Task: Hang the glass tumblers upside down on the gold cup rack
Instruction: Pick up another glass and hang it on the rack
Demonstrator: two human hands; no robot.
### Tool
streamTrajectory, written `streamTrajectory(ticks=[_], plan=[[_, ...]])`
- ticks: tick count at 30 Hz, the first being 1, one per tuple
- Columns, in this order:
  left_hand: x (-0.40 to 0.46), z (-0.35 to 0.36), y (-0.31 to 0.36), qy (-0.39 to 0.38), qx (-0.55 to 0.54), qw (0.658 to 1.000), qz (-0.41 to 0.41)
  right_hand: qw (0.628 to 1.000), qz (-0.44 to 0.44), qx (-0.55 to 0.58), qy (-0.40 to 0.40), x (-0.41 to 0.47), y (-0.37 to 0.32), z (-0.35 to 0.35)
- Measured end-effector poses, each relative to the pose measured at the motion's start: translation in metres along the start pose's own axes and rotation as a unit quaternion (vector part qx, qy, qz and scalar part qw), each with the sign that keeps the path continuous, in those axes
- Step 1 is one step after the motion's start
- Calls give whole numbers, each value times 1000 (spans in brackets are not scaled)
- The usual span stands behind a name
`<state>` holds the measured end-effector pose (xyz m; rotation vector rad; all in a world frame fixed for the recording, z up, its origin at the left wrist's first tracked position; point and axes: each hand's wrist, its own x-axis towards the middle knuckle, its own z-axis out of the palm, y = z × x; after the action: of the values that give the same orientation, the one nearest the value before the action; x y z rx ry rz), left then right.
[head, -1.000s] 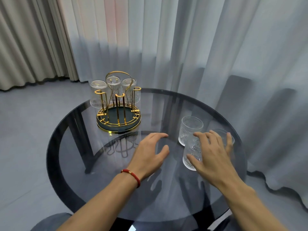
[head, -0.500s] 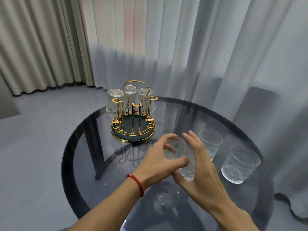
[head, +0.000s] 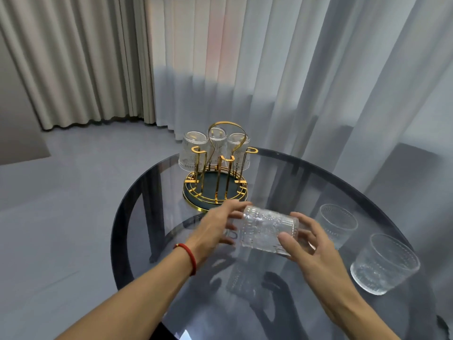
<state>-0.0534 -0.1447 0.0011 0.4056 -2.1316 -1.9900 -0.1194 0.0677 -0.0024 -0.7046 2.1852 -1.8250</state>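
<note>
A ribbed glass tumbler (head: 264, 229) lies on its side in the air just in front of the gold cup rack (head: 217, 173), held between both hands. My left hand (head: 215, 228) grips its left end; my right hand (head: 308, 246) grips its right end, thumb across the front. Three tumblers (head: 193, 150) hang upside down on the rack's far pegs. Its three near pegs stand bare. Two more tumblers stand upright on the table at the right, one farther (head: 337, 223) and one nearer (head: 383, 263).
The round smoked-glass table (head: 152, 217) has its dark rim curving along the left. Sheer white curtains (head: 306, 82) hang close behind the rack and to the right. Grey floor lies to the left.
Both hands have taken a tumbler off the table, lifted it and turned it onto its side, closer to the rack. The view has shifted, bringing the two standing tumblers into sight at the right.
</note>
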Motion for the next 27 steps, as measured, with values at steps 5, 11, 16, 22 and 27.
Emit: streamTrajectory(ticks=[5,11,16,22,27], plan=[[22,-29,-34,149,352,919,99,992,-78,-55,83,27,-31,18],[36,-33,-49,121,437,884,118,978,-161,-85,97,81,-97,56],[37,-33,-59,68,502,859,75,958,-223,-180,34,127,-144,91],[36,-35,-61,69,518,848,83,921,-258,-291,-20,171,-158,122],[39,-37,-62,67,527,843,86,906,-246,-341,-45,187,-152,134]])
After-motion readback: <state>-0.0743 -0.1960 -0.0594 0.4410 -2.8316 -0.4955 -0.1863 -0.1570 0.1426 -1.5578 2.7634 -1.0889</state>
